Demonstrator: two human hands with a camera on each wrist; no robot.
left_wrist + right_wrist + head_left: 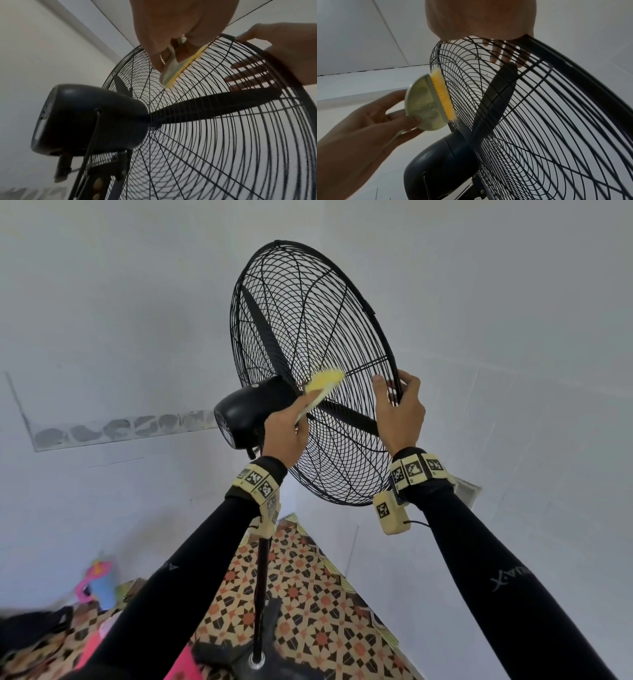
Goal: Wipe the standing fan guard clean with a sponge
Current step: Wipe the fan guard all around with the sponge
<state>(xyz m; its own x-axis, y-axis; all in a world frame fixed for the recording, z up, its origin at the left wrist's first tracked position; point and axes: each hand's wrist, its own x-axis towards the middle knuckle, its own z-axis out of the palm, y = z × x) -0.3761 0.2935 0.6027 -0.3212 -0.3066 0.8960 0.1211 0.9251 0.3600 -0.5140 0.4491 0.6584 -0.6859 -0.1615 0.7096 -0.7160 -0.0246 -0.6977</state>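
Note:
A black standing fan rises in front of me, its round wire guard [308,337] tilted and seen from behind. My left hand [286,433] grips a pale-backed scrubber with a yellow face [323,381] and holds that face against the rear wires just above the motor housing [246,412]. In the right wrist view the yellow scrubber [443,94] lies flat against the guard [539,121]. My right hand [397,405] grips the guard's outer rim, thumb behind and fingers curled over the front. The left wrist view shows those fingers [245,75] through the wires beside the scrubber [178,69].
The fan's black pole [262,594] drops to a base on a patterned floor [308,594]. Pink and blue items [97,580] lie low at the left by the wall. Grey walls [102,320] close in behind the fan on both sides.

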